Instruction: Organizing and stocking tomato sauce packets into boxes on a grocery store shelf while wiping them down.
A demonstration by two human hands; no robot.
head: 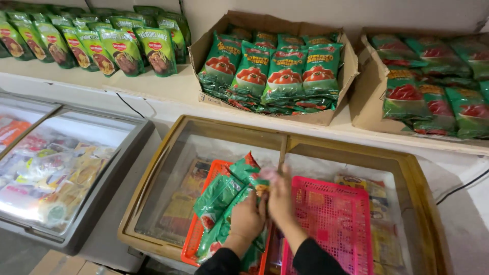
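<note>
Over an open chest freezer (pixel 153 168), the left hand (pixel 248 219) clutches a fanned bundle of green sauce pouches (pixel 229 191) above the orange basket (pixel 196 239), keeping them together; the right hand (pixel 280 196), fingers closed, pinches one pouch near the pink basket (pixel 336 224).

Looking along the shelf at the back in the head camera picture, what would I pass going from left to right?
Row of standing green pouches → open cardboard box of green tomato-picture pouches → second cardboard box of similar pouches, cut off by the right edge.

Pink basket (pixel 336 219) bare; green pouches (pixel 224 198) crowd orange basket (pixel 196 239), apparently.
</note>
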